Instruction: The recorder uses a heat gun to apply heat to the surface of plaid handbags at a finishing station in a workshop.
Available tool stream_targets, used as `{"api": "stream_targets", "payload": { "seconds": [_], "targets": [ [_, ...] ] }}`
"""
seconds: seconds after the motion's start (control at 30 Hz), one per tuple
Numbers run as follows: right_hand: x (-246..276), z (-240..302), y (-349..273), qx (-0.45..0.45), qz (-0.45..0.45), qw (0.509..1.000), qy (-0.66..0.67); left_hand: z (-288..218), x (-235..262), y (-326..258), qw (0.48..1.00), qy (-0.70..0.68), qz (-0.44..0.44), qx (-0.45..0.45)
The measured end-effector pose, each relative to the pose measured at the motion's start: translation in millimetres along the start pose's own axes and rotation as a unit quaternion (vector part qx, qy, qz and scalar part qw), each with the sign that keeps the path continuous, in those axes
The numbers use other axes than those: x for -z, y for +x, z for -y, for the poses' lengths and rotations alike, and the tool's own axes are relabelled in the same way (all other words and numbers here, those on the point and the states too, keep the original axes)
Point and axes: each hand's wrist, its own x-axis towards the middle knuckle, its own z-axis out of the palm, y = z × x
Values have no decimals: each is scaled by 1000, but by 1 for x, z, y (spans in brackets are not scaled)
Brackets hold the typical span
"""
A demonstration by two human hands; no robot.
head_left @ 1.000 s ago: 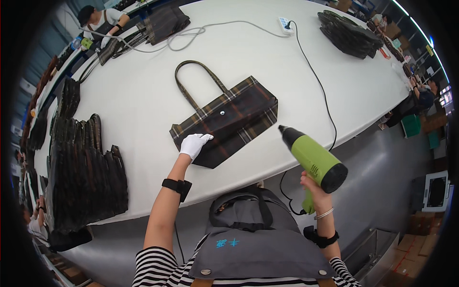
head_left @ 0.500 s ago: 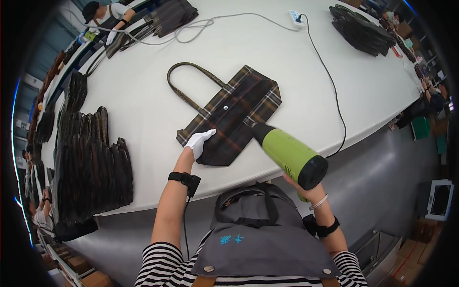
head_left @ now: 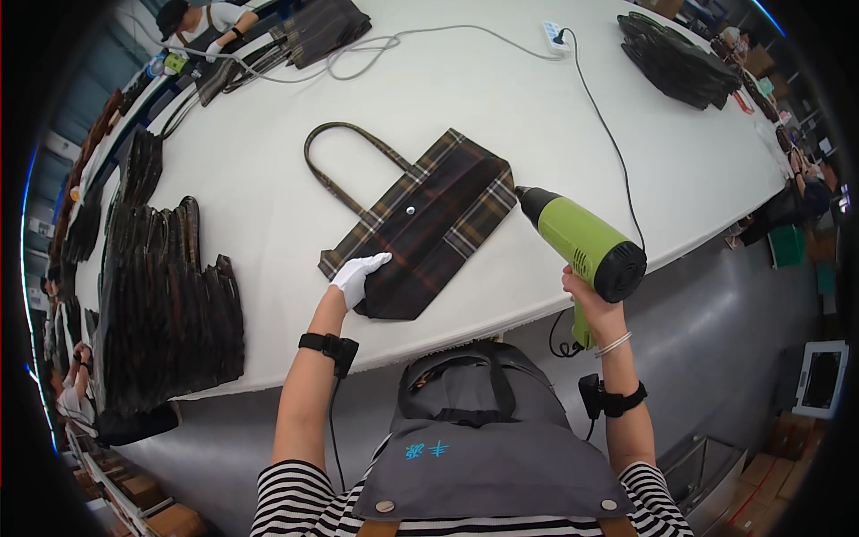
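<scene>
A dark plaid tote bag (head_left: pixel 420 233) lies slanted on the white table, its looped handle toward the far left and a small round snap near its top band. My left hand (head_left: pixel 358 279), in a white glove, rests on the bag's near left end with fingers stretched across the fabric; its thumb is hard to make out. My right hand (head_left: pixel 592 291) is bare and wrapped round the handle of a green and black heat gun (head_left: pixel 582 237). The nozzle points at the bag's right corner, very close to it.
Dark bags stand in a dense row (head_left: pixel 170 304) on the left. Another dark pile (head_left: pixel 676 63) lies far right. A grey cord (head_left: pixel 447 31) runs to a white power strip (head_left: pixel 555 38), and a black cord (head_left: pixel 608 125) crosses the right side. A co-worker (head_left: pixel 201 27) handles a bag far left.
My right hand has moved the heat gun right and away, from the bag's lower edge to its right corner. The bag and my left hand have shifted slightly left and nearer.
</scene>
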Motion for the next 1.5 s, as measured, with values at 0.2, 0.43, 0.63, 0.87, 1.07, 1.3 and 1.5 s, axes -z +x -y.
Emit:
{"api": "stream_targets", "payload": {
  "seconds": [0.2,0.43,0.63,0.87,1.07,1.3,1.5],
  "targets": [
    [39,12,23,-32,-55,997,52,-56,-26,-11,973,-38,-107,200],
    [66,23,14,-47,-17,996,67,-113,-97,1,911,405,-65,31],
    [80,30,6,-34,-43,995,87,-52,-177,-12,756,636,-153,-15],
    [89,17,7,33,-48,989,133,49,-134,-79,660,715,-108,-202],
    [93,17,13,71,-59,984,150,-29,-77,-87,776,549,-218,-222],
    [92,24,12,128,-60,979,145,-127,-59,-61,809,-99,-524,-247],
    [88,37,-1,134,-54,979,144,-95,-58,-30,798,-307,-483,-191]
  ]
}}
